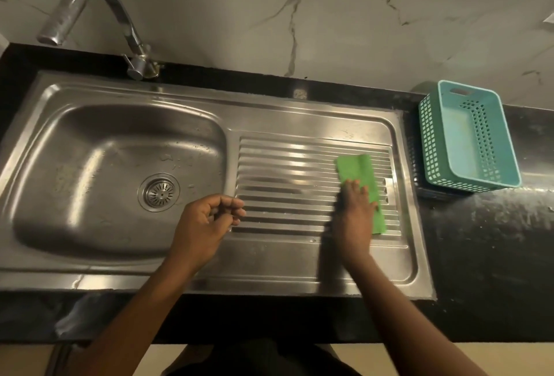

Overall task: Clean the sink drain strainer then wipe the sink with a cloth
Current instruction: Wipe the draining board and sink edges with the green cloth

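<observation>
Wiping is the step now. The right hand [355, 217] lies flat on the green cloth [356, 169], pressing it onto the grooves [287, 184] of the sink [180, 91]. The left hand [207, 220] hangs loosely curled, holding nothing. The strainer [159, 193] sits in the drain hole. Rubbing along the grooves should lift dirt best.

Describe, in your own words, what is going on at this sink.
A person's right hand presses a green cloth flat on the ribbed draining board, wiping it. The left hand hovers by the basin, fingers loosely curled, holding nothing. The strainer sits in the drain. A teal basket stands on the counter to the right.
</observation>
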### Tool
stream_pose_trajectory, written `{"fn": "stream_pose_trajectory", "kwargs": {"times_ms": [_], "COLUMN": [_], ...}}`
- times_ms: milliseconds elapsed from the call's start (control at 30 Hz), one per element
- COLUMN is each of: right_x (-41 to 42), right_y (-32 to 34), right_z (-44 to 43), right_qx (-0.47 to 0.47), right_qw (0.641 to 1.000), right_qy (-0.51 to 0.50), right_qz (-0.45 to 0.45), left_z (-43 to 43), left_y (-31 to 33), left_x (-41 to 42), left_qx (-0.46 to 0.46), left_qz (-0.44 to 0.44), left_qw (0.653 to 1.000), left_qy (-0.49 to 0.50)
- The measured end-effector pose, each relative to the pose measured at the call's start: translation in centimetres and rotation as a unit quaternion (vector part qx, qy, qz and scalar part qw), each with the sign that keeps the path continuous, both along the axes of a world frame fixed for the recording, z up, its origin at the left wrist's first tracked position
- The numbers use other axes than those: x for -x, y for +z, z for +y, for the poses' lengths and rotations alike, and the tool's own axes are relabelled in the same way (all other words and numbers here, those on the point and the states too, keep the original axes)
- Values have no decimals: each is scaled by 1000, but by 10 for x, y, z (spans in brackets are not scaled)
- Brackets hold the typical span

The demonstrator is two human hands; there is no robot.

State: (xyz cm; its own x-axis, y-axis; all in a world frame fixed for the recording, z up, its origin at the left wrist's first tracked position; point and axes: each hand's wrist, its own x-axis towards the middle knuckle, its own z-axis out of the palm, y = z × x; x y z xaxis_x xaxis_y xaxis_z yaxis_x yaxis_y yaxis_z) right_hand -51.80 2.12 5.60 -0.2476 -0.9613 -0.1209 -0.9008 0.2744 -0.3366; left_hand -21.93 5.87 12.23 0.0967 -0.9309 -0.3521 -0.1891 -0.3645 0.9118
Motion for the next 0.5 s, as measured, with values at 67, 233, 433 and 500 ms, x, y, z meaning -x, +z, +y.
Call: {"fn": "stream_pose_trajectory", "kwargs": {"times_ms": [67, 233, 433, 500], "right_x": [-53, -147, -111, -62], "right_y": [-5, 0, 4, 5], "right_z": [6, 2, -4, -2], "right_qx": [-3, -24, -5, 1], "right_qw": [997, 972, 938, 944], "right_qy": [72, 224, 345, 328], "right_qz": [-16, -61, -38, -23], "left_z": [0, -5, -7, -2], "left_y": [3, 14, 18, 18], "left_x": [-1, 4, 12, 15], "left_qx": [4, 21, 29, 31], "left_qz": [2, 12, 2, 4], "left_qw": [1000, 1000, 1000, 999], "left_qy": [0, 4, 2, -5]}}
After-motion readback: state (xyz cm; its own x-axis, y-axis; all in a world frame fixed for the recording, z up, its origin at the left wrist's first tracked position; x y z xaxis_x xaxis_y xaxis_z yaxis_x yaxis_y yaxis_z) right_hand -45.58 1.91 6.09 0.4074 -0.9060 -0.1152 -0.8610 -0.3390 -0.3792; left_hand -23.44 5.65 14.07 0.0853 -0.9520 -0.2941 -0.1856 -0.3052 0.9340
